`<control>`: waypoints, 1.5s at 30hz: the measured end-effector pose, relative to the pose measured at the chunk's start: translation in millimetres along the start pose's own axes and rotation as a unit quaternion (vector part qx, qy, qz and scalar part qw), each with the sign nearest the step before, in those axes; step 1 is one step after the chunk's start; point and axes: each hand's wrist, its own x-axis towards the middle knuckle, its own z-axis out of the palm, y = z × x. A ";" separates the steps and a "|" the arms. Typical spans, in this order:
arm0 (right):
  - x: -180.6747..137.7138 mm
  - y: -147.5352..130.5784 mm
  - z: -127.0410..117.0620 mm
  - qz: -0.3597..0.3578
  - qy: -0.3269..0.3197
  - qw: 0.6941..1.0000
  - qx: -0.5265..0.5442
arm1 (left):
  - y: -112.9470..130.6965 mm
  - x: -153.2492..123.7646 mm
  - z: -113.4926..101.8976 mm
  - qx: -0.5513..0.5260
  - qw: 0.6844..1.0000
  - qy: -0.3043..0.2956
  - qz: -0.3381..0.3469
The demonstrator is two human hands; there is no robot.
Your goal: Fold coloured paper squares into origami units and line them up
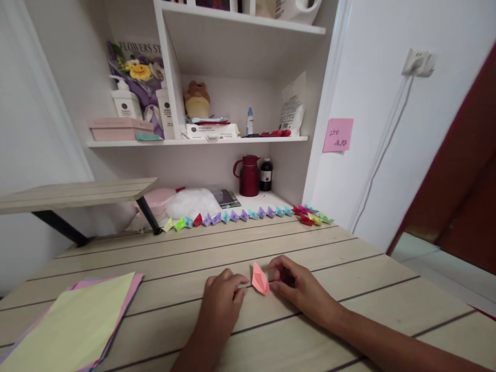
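Note:
A small pink folded paper boat (260,279) rests on the wooden table (349,268), between my two hands. My left hand (222,299) has its fingers curled and pinches the boat's left edge. My right hand (296,284) pinches the boat's right side with its fingertips. Along the table's far edge runs a row of several folded paper boats (248,215) in many colours.
A stack of coloured paper sheets (73,325), yellow on top, lies at the near left. A raised wooden shelf (77,194) juts over the table's left. Behind stand a red jug (248,175), a dark bottle (265,174) and shelves of bottles. A pink sticky note (338,135) hangs on the wall.

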 end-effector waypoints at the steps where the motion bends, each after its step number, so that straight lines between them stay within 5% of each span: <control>1: -2.7 -2.5 0.7 0.001 0.009 1.000 -0.024 | -0.1 0.1 0.2 0.001 1.000 -0.001 -0.001; 9: -16.0 -3.9 1.9 -0.088 -0.004 0.982 -0.167 | -0.7 -0.7 0.3 -0.010 1.000 0.003 0.000; 19: -5.7 -1.2 8.3 -0.125 -0.025 0.966 -0.223 | 1.0 -1.7 -0.8 -0.005 1.000 -0.003 -0.003; 24: 1.8 -1.4 8.0 -0.125 0.013 0.976 -0.177 | 0.2 -0.9 -2.2 -0.013 1.000 -0.003 -0.003; 38: 82.5 102.1 -111.2 -0.026 0.189 0.950 -0.247 | -7.7 2.1 3.3 0.008 1.000 0.006 -0.021; 45: 104.0 120.8 -126.6 -0.019 0.194 0.943 -0.269 | -19.2 1.4 14.6 -0.013 0.999 0.052 0.002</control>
